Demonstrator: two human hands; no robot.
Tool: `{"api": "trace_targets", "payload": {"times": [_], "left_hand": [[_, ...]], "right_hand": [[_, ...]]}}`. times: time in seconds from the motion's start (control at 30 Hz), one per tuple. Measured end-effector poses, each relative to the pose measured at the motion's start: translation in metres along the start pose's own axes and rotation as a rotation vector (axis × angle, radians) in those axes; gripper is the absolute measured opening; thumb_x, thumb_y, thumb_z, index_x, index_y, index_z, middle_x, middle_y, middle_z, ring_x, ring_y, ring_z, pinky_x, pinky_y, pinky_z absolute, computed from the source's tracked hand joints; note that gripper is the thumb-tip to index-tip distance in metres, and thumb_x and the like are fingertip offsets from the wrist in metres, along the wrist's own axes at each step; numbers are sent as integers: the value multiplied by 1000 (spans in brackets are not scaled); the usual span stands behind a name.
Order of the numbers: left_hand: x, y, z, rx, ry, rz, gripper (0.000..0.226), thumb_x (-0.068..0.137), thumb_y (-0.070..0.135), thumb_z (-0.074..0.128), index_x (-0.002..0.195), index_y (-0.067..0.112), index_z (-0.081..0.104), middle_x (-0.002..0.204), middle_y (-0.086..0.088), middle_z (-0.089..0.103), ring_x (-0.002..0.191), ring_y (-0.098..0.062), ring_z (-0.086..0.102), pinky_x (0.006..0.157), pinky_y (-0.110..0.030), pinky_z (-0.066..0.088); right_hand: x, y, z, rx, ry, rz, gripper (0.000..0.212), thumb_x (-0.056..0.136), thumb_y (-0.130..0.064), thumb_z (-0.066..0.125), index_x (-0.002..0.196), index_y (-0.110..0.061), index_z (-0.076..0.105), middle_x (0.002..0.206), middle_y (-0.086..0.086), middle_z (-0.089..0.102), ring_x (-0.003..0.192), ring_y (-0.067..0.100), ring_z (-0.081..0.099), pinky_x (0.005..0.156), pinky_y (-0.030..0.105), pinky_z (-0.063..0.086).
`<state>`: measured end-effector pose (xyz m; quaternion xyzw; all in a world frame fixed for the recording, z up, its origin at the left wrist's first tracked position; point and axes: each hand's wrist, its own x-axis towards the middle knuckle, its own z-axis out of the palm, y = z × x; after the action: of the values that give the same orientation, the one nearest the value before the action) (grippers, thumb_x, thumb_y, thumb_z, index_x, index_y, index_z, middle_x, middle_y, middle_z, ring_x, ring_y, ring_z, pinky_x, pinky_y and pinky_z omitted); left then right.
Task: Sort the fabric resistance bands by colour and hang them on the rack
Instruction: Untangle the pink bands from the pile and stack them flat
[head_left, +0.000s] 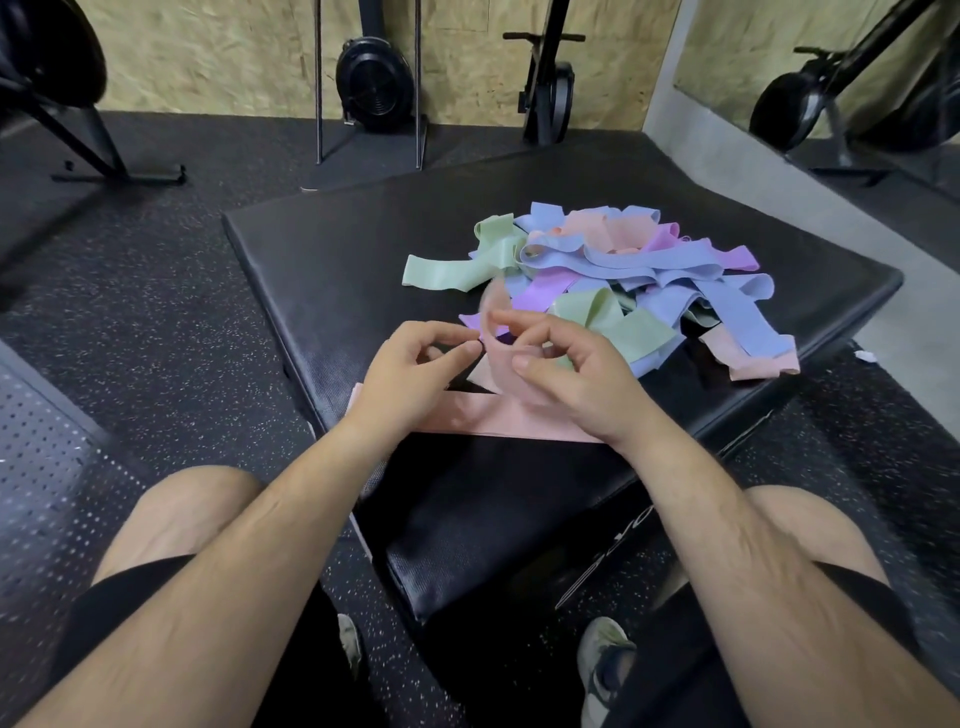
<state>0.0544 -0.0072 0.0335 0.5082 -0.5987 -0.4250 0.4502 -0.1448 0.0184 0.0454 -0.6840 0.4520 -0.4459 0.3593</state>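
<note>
Pink band (501, 371): a lifted loop, blurred, held just above the near part of the black pad (322, 260).
Left hand (415, 374): thumb and forefinger pinched the band's left edge.
Right hand (576, 379): fingers curled round its right side.
Second pink band (498, 422): lay flat along the pad's near edge, beneath both wrists.
Pile of bands (623, 270): green, blue, purple and pink, tangled, on the pad beyond the hands.

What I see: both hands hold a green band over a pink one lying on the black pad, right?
No: the head view shows the held band is pink, not green. Left hand and right hand hold it over the flat pink band on the black pad.
</note>
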Motion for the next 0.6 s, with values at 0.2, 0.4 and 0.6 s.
{"api": "trace_targets", "payload": {"times": [0.2, 0.4, 0.6], "left_hand": [[0, 3, -2, -453, -240, -93, 36, 86, 10, 58, 119, 3, 71, 100, -15, 75, 83, -24, 62, 81, -36, 51], [6, -8, 3, -304, -52, -89, 14, 96, 9, 67, 109, 14, 68, 99, -7, 75, 80, -17, 70, 73, -35, 52], [7, -4, -2, -309, -111, -51, 21, 94, -3, 63, 96, 19, 64, 90, 0, 71, 72, -13, 64, 70, -30, 50]], "right_hand": [[-3, 7, 2, -146, -115, -54, 5, 91, -9, 69, 87, -13, 70, 144, -18, 58, 135, 2, 50, 110, 24, 36], [-2, -2, 10, -82, -49, -63, 24, 88, -28, 65, 107, -19, 76, 137, -14, 63, 132, 5, 53, 111, 28, 40], [13, 3, 17, 35, 87, 253, 57, 98, -26, 67, 150, -23, 44, 130, -9, 64, 116, 3, 62, 100, 22, 47]]}}
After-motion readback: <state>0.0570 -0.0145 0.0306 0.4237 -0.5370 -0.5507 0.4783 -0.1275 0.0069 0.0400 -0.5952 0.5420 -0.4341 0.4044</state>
